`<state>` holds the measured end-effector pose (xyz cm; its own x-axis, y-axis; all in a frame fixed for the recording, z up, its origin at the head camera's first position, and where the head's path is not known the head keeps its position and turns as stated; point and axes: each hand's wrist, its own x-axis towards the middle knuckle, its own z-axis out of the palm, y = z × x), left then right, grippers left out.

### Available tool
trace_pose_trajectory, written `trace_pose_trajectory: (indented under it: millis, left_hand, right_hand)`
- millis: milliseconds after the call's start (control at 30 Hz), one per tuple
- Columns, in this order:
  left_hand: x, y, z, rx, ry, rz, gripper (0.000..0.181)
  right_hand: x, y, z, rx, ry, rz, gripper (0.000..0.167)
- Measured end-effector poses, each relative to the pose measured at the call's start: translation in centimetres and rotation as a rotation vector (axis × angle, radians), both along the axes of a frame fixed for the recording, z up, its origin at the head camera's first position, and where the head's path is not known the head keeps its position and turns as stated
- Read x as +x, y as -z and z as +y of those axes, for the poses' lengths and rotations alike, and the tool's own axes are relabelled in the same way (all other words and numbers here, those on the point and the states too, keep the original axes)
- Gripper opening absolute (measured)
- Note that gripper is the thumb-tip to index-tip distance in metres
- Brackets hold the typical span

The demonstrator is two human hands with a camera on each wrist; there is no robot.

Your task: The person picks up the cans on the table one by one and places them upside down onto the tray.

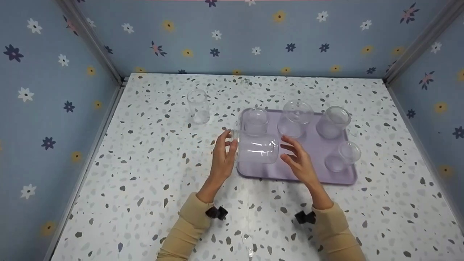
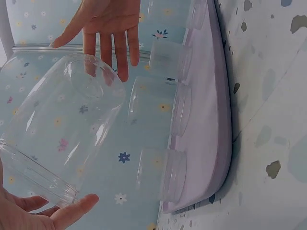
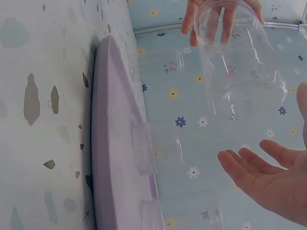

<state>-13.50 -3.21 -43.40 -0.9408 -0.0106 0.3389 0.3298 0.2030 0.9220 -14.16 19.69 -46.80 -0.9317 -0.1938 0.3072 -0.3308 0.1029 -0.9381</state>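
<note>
A clear glass jar [image 1: 258,148] lies sideways in the air above the left part of a purple tray [image 1: 293,174]. My left hand [image 1: 223,156] grips it at the ridged neck end, thumb on the near side. My right hand [image 1: 299,161] is beside the jar's closed end, fingers spread and slightly bent, with a small gap to the glass. In the left wrist view the jar [image 2: 72,110] tilts between the gripping left hand [image 2: 43,211] and the right hand [image 2: 110,28]. The right wrist view shows the right hand [image 3: 268,177] holding nothing, palm toward the jar.
On the tray stand several clear glass vessels: a small one [image 1: 256,123] at back left, a wider one [image 1: 295,121], another [image 1: 332,123] at back right, and a cup [image 1: 340,157] at front right. A tall glass [image 1: 199,107] stands on the speckled table [image 1: 152,174] left of the tray.
</note>
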Motion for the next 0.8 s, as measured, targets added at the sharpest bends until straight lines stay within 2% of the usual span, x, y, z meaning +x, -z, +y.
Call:
trace_pose_trajectory:
  millis: [167,400,600,800]
  left_hand:
    - [0.1,0.2,0.5,-0.012,0.005,-0.009,0.038]
    - [0.3,0.4,1.3,0.006,0.028,-0.018,0.038]
    - [0.2,0.7,1.7,0.012,0.053,-0.01,0.039]
    - [-1.1,3.7,1.8,0.025,0.073,0.009,0.041]
  right_hand:
    - [-0.2,0.8,0.0,-0.042,-0.062,0.015,0.053]
    - [0.0,1.0,0.0,-0.072,-0.098,0.011,0.073]
    - [0.1,0.8,-0.1,-0.116,-0.095,-0.044,0.07]
    - [0.1,0.7,-0.3,-0.145,-0.07,-0.061,0.069]
